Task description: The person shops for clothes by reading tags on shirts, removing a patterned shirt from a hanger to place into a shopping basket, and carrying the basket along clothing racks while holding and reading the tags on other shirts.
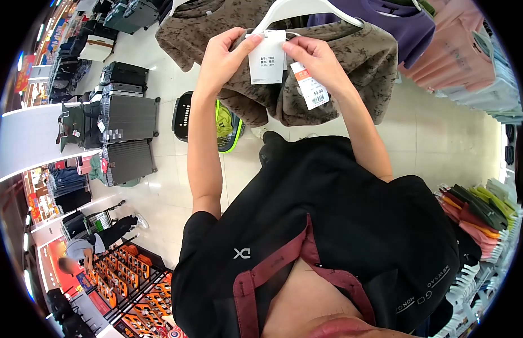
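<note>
A: Hand status?
B: Left hand (pixel 228 53) closed, pinching white rectangular paper tag (pixel 267 63) at its upper-left corner. Right hand (pixel 313 61) closed, pinching the same tag's upper-right edge.
A: Garment?
B: Brown mottled fabric top (pixel 365 65) on white hanger (pixel 298 8), hanging right behind the tag. 2nd tag, white-and-orange price label (pixel 311 87), reads 59.00, hangs just below right hand.
A: Surroundings?
B: Purple top (pixel 399 28) behind, to the right. Black basket with lime-green rim (pixel 239 137) on floor, left side. Gray ribbed suitcases (pixel 131 118) farther left.
</note>
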Tool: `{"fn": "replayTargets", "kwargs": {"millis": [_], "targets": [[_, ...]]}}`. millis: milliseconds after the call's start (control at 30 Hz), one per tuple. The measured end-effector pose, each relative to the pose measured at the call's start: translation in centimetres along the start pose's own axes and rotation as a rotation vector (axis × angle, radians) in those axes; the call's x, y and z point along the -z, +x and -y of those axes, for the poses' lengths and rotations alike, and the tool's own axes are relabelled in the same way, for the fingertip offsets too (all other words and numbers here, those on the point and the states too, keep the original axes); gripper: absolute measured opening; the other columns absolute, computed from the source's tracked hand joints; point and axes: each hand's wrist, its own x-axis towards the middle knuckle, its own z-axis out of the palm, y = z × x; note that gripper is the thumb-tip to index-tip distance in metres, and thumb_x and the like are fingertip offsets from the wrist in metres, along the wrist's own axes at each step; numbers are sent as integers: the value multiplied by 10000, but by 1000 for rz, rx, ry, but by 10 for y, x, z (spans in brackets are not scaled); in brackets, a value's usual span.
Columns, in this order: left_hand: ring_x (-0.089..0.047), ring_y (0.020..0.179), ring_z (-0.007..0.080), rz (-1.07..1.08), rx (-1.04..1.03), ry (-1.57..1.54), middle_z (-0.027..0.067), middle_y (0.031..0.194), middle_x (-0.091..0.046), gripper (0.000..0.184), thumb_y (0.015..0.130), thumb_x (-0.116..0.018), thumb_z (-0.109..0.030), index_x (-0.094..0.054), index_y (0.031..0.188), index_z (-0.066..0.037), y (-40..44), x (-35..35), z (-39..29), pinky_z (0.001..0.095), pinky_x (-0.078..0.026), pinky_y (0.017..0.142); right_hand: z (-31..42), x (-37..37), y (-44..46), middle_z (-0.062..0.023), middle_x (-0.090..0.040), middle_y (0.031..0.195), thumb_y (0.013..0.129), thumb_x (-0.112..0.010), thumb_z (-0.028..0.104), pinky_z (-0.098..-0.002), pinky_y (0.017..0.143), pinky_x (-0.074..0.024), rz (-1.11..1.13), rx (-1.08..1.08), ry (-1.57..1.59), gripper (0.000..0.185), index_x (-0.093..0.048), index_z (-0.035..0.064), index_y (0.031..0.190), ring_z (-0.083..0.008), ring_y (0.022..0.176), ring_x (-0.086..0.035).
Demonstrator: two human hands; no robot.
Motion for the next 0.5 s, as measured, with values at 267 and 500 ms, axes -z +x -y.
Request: {"fn": "replayTargets", "kwargs": {"millis": [267, 500], "targets": [[-443, 576, 10, -85, 67, -130, -58, 642, -552, 352, 985, -561, -297, -665, 856, 14, -2, -3, 9, 211, -352, 517, -9, 1, -4, 36, -600, 762, 1009, -502, 367, -179, 567, -460, -21, -56, 314, 362, -642, 43, 1088, -9, 640, -570], [-420, 563, 56, -225, -43, 38, -3, 596, -528, 411, 964, -568, -324, -620, 792, 46, -3, -33, 13, 258, -356, 520, -13, 7, -22, 32, -619, 765, 1026, -473, 321, -177, 558, -475, -104, -10, 470, 323, -621, 46, 1109, -12, 644, -591]]}}
